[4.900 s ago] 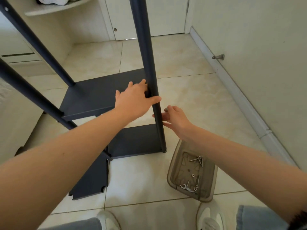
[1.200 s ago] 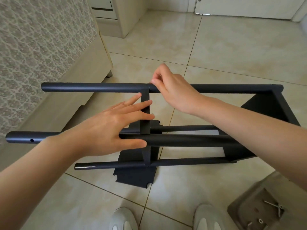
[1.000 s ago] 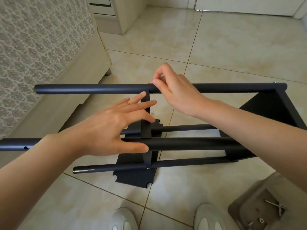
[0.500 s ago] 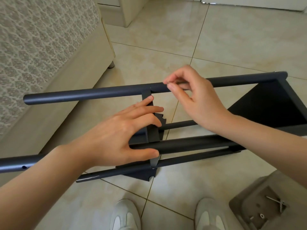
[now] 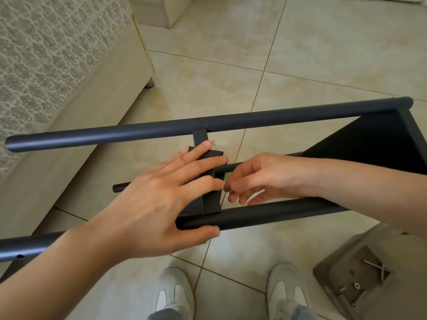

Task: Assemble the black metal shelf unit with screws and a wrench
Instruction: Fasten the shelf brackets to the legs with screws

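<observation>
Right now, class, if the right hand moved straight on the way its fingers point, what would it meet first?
Probably the edge of the shelf panel, just left of the right hand, whose fingers seem to pinch a small screw. The left hand presses that panel there; depth is unclear.

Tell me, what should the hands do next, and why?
Probably seat the small screw-like piece pinched by the right hand into the joint where the shelf panel meets the near pole: the left hand presses the panel there, right beside it.
</observation>
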Motion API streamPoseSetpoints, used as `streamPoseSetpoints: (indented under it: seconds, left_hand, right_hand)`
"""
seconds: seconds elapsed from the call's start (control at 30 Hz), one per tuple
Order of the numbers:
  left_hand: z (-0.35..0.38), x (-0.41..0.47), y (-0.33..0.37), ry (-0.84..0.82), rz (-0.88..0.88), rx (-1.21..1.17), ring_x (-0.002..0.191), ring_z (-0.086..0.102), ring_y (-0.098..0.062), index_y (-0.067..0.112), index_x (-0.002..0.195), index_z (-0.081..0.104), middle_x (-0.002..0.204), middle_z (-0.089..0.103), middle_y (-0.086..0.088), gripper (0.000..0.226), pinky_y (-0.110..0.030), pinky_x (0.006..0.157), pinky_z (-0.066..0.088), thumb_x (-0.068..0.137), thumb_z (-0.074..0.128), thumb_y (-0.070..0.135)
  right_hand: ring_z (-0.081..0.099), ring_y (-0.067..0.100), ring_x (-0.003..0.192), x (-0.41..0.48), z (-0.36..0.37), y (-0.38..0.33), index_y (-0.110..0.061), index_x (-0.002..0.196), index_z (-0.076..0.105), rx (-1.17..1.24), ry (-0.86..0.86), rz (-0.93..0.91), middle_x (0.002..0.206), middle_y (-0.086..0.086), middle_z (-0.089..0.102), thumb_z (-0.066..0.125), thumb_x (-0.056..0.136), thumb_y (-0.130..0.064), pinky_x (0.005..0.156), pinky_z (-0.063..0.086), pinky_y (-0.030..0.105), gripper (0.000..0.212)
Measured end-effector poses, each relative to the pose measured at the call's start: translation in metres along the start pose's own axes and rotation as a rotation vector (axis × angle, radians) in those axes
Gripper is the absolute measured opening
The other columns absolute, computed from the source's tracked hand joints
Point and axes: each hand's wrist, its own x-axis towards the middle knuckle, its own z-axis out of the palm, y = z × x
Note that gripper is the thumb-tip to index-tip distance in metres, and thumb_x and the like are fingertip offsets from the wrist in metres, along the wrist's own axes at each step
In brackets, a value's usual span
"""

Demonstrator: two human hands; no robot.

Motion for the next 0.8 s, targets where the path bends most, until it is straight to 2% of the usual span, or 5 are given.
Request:
streamPoseSetpoints:
  seconds: [0.1, 0.27, 0.43, 0.57, 0.8]
  left_hand:
    - [0.002, -0.004, 0.006, 0.0, 0.021, 0.013, 0.154, 0.017, -0.016, 0.031, 0.131, 0.053, 0.157, 0.041, 0.003, 0.054, -0.04, 0.122, 0.025, 0.087, 0.058, 0.063]
    - [0.006, -0.011, 0.014, -0.017, 0.015, 0.031, 0.154, 0.019, -0.022, 0.022, 0.13, 0.062, 0.157, 0.043, -0.001, 0.058, -0.05, 0.119, 0.032, 0.088, 0.059, 0.062]
    - [0.009, -0.018, 0.022, -0.018, 0.03, 0.039, 0.154, 0.019, -0.024, 0.018, 0.128, 0.065, 0.156, 0.043, -0.003, 0.058, -0.047, 0.121, 0.026, 0.088, 0.06, 0.06]
    - [0.011, -0.021, 0.024, -0.02, 0.042, 0.047, 0.154, 0.02, -0.025, 0.018, 0.129, 0.065, 0.156, 0.043, -0.004, 0.059, -0.048, 0.123, 0.023, 0.087, 0.061, 0.06]
    - [0.014, -0.026, 0.028, -0.01, 0.037, 0.023, 0.153, 0.023, -0.024, 0.018, 0.126, 0.067, 0.154, 0.045, -0.001, 0.058, -0.053, 0.123, 0.022, 0.085, 0.063, 0.06]
  right_hand:
    - [0.071, 0.012, 0.079, -0.001, 0.009, 0.004, -0.011, 0.095, 0.076, -0.002, -0.073, 0.019, 0.096, 0.009, 0.076, 0.07, 0.089, -0.014, 0.07, 0.055, 0.018, 0.009]
    - [0.069, 0.011, 0.079, 0.003, 0.023, -0.004, -0.017, 0.081, 0.076, -0.047, -0.24, 0.059, 0.088, 0.004, 0.074, 0.068, 0.09, -0.012, 0.073, 0.055, 0.023, 0.013]
    - [0.066, 0.017, 0.085, 0.011, 0.033, -0.006, -0.012, 0.087, 0.072, -0.075, -0.309, 0.065, 0.092, 0.008, 0.07, 0.064, 0.089, -0.003, 0.077, 0.054, 0.027, 0.012]
    - [0.067, 0.018, 0.087, 0.009, 0.038, 0.007, -0.012, 0.09, 0.072, -0.009, -0.381, 0.077, 0.093, 0.006, 0.072, 0.065, 0.086, -0.012, 0.08, 0.055, 0.028, 0.009]
    - [0.063, 0.018, 0.085, 0.009, 0.041, 0.015, -0.018, 0.079, 0.074, -0.026, -0.394, 0.042, 0.086, 0.003, 0.07, 0.061, 0.093, -0.009, 0.082, 0.053, 0.03, 0.021]
